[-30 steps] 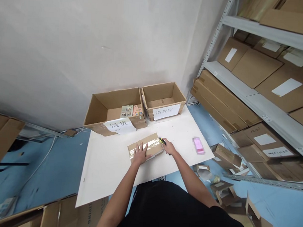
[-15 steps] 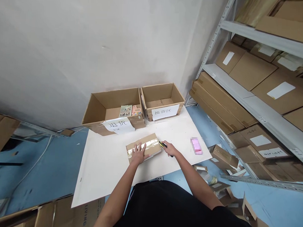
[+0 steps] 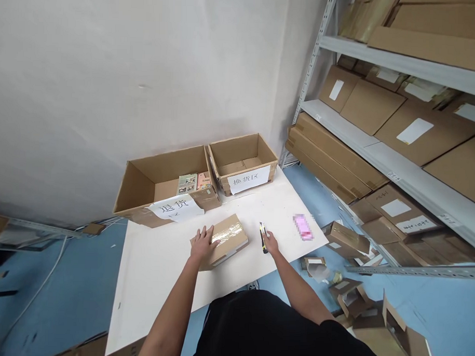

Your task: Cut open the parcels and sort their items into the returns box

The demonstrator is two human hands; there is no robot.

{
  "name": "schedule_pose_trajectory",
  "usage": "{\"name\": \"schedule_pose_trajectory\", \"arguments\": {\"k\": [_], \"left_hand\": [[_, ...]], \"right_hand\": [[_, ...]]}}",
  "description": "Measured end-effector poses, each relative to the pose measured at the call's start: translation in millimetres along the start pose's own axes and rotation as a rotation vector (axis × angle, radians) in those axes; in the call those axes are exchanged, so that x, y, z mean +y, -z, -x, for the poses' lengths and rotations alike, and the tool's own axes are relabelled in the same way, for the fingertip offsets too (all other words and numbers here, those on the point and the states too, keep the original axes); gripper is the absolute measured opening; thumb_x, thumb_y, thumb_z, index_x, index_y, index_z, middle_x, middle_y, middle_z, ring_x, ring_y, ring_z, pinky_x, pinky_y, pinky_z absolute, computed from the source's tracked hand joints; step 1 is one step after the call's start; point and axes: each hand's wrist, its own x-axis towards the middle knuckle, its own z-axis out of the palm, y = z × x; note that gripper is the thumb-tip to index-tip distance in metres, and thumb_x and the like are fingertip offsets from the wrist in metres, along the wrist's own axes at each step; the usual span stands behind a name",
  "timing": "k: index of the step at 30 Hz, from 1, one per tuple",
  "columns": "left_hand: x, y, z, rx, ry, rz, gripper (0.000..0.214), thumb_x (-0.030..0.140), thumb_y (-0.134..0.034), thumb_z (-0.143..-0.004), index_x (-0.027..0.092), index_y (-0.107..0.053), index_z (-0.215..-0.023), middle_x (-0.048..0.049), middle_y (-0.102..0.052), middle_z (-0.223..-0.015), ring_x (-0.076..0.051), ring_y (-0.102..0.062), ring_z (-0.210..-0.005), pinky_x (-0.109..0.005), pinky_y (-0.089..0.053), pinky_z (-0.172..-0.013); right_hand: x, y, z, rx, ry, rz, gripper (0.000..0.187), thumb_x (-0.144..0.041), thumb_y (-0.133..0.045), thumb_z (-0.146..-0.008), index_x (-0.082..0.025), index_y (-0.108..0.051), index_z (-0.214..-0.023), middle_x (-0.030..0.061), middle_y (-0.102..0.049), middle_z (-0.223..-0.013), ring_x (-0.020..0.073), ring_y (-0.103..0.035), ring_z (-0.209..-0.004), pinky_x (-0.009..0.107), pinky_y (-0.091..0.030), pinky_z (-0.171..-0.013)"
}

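Observation:
A flat cardboard parcel (image 3: 226, 236) sealed with clear tape lies on the white table (image 3: 160, 271). My left hand (image 3: 202, 243) rests on the parcel's near left corner with the fingers spread, pressing it down. A black and yellow utility knife (image 3: 262, 231) lies just right of the parcel, a small gap away from it. My right hand (image 3: 272, 243) is at the knife's near end, fingers curled on its handle.
Two open labelled cartons stand at the table's far edge, the left one (image 3: 142, 177) with small packs inside and the right one (image 3: 244, 155). A pink item (image 3: 302, 227) lies near the right edge. Metal shelving (image 3: 382, 152) holds cartons on the right. Torn boxes (image 3: 346, 241) litter the blue floor.
My right hand drew the knife away from the parcel's right end to the table beside it. The left hand slid toward the parcel's left corner. The view turned right.

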Motion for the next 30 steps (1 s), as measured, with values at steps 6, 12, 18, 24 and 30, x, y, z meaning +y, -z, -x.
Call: {"name": "schedule_pose_trajectory", "arguments": {"k": [6,12,18,24,30], "left_hand": [[5,-13.4,10,0.082,0.079,-0.041,0.079,0.068,-0.037,-0.098,0.031,-0.021,-0.165,-0.013,-0.031,-0.169,-0.039,-0.026,-0.154,-0.051,-0.027,-0.12],[26,-22.0,31,0.191,0.184,-0.136,0.071,0.06,-0.039,-0.1,0.029,-0.029,-0.163,-0.0162,-0.052,-0.151,-0.035,-0.045,-0.138,-0.048,-0.035,-0.11],[14,-13.8,42,0.065,0.269,-0.018,0.069,0.057,-0.035,-0.102,0.013,-0.041,-0.155,-0.0237,-0.067,-0.126,-0.035,-0.067,-0.109,-0.044,-0.044,-0.094],[-13,0.9,52,0.049,0.215,0.297,0.062,0.051,-0.022,-0.107,0.02,-0.075,-0.099,-0.0136,-0.079,-0.099,-0.026,-0.073,-0.095,-0.031,-0.046,-0.077],[-21,-2.7,51,0.085,0.252,0.372,0.043,0.039,-0.038,-0.104,0.02,-0.075,-0.092,-0.0108,-0.08,-0.099,-0.023,-0.073,-0.094,-0.027,-0.045,-0.073]], "right_hand": [[-30,-27,12,0.119,0.082,0.026,0.065,-0.042,-0.05,-0.099,-0.008,-0.04,-0.153,0.0222,-0.052,-0.152,0.0293,-0.048,-0.143,0.039,-0.038,-0.117],[-83,-118,38,-0.007,0.073,-0.11,0.093,-0.049,-0.065,-0.086,-0.014,-0.024,-0.162,0.0209,-0.048,-0.152,0.0318,-0.056,-0.135,0.039,-0.048,-0.109],[-109,-126,0,-0.162,0.269,-0.057,0.088,-0.031,-0.067,-0.08,-0.018,-0.032,-0.159,0.0168,-0.045,-0.151,0.0293,-0.062,-0.126,0.038,-0.049,-0.108],[-139,-110,-39,-0.304,0.487,0.038,0.104,-0.033,-0.077,-0.072,-0.022,-0.027,-0.162,0.0155,-0.043,-0.157,0.0338,-0.049,-0.141,0.049,-0.044,-0.114],[-130,-150,15,-0.048,0.472,0.265,0.117,-0.039,-0.079,-0.072,-0.023,-0.01,-0.166,0.0211,0.0,-0.173,0.0458,-0.026,-0.153,0.057,-0.042,-0.112]]}}
